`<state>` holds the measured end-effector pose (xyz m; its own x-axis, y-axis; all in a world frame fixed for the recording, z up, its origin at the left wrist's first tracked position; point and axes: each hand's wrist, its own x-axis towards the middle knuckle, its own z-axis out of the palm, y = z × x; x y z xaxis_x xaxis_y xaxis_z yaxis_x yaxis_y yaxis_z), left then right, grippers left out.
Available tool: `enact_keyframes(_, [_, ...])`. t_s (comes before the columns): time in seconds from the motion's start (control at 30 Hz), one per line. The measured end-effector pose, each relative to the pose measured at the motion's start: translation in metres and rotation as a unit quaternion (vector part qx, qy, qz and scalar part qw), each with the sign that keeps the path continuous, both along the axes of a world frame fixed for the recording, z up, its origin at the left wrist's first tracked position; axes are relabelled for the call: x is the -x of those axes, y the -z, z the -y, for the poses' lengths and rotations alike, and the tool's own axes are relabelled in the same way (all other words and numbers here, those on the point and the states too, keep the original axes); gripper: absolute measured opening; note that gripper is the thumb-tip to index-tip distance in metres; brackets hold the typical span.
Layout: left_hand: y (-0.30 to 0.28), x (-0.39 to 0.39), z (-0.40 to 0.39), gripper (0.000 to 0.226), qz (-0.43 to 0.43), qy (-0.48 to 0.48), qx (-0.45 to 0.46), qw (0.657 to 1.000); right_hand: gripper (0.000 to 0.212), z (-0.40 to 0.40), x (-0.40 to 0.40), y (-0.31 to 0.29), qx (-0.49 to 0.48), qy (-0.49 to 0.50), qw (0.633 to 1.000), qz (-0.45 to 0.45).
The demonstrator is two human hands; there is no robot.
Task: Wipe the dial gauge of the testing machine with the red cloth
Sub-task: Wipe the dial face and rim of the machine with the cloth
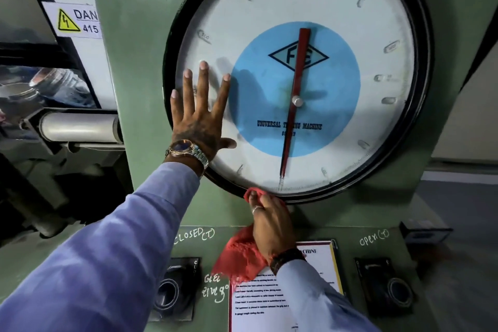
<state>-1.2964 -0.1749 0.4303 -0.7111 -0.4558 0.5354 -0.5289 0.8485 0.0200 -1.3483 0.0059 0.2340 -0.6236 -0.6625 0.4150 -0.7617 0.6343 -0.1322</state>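
Observation:
The dial gauge (350, 35) is a large round white face with a blue centre, a red pointer and a black rim, mounted on the green testing machine (134, 62). My left hand (198, 113) lies flat on the glass at the gauge's left side, fingers spread, holding nothing. My right hand (272, 224) grips the red cloth (239, 256) and presses a bunched corner of it against the bottom of the black rim. Most of the cloth hangs below the hand.
Below the gauge are two black knobs, one (175, 288) under chalk writing "CLOSED" and one (388, 286) under "OPEN". A printed instruction sheet (258, 302) lies between them. A yellow danger label (71, 20) and grey machine parts (78, 127) are at the left.

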Motion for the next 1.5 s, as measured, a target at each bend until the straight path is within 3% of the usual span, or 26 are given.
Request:
enact_keyframes(0.1, [0.001,0.001,-0.002,0.164,0.001,-0.002,0.001,1.0,0.057,0.009,-0.01,0.0,0.034,0.025,0.998,0.044])
enact_keyframes(0.2, [-0.003,0.007,-0.014,0.17,-0.006,-0.015,-0.012,1.0,0.037,0.035,-0.04,-0.025,0.092,-0.005,0.988,0.128])
enact_keyframes(0.33, [-0.001,0.022,-0.032,0.171,-0.006,0.041,0.005,0.999,0.038,0.018,-0.022,0.005,0.147,0.056,0.982,0.106])
enact_keyframes(0.43, [0.005,0.033,-0.038,0.164,-0.018,0.083,0.012,0.996,0.026,-0.004,0.003,0.01,0.204,0.19,0.945,0.17])
enact_keyframes(0.47, [0.007,0.036,-0.04,0.161,-0.02,0.094,0.018,0.995,0.023,-0.005,0.008,0.012,0.219,0.191,0.937,0.194])
enact_keyframes(0.6, [0.008,0.052,-0.054,0.153,-0.04,0.144,0.06,0.987,0.047,0.003,0.017,0.037,0.246,0.203,0.918,0.235])
enact_keyframes(0.67, [0.005,0.061,-0.058,0.151,-0.057,0.151,0.074,0.984,0.042,-0.001,0.016,0.025,0.246,0.197,0.912,0.264])
enact_keyframes(0.77, [-0.001,0.072,-0.057,0.157,-0.057,0.144,0.064,0.986,0.037,-0.021,0.055,-0.01,0.321,0.311,0.86,0.247])
enact_keyframes(0.83, [-0.004,0.076,-0.058,0.16,-0.042,0.139,0.061,0.988,0.04,-0.034,0.083,-0.026,0.386,0.33,0.826,0.244])
enact_keyframes(0.87, [-0.003,0.077,-0.058,0.161,-0.036,0.134,0.056,0.989,0.04,-0.041,0.094,-0.026,0.386,0.341,0.824,0.235])
enact_keyframes(0.93, [-0.004,0.081,-0.061,0.164,-0.03,0.127,0.048,0.99,0.042,-0.045,0.093,-0.022,0.341,0.332,0.855,0.208])
enact_keyframes(1.07, [-0.006,0.084,-0.066,0.167,-0.029,0.126,0.035,0.991,0.046,-0.056,0.126,0.059,0.285,0.311,0.884,0.203])
enact_keyframes(1.13, [-0.005,0.082,-0.065,0.166,-0.029,0.128,0.032,0.991,0.045,-0.062,0.135,0.038,0.308,0.329,0.875,0.176])
enact_keyframes(1.2, [-0.003,0.082,-0.064,0.166,-0.035,0.129,0.033,0.99,0.04,-0.07,0.121,-0.034,0.353,0.333,0.851,0.201])
enact_keyframes(1.27, [-0.003,0.084,-0.063,0.166,-0.035,0.129,0.036,0.99,0.036,-0.081,0.131,-0.069,0.373,0.338,0.838,0.212])
enact_keyframes(1.37, [-0.001,0.085,-0.064,0.167,-0.035,0.125,0.037,0.991,0.034,-0.083,0.125,-0.064,0.371,0.338,0.843,0.194])
enact_keyframes(1.5, [-0.007,0.09,-0.069,0.164,-0.042,0.109,0.041,0.992,0.034,-0.081,0.107,-0.057,0.376,0.3,0.839,0.255])
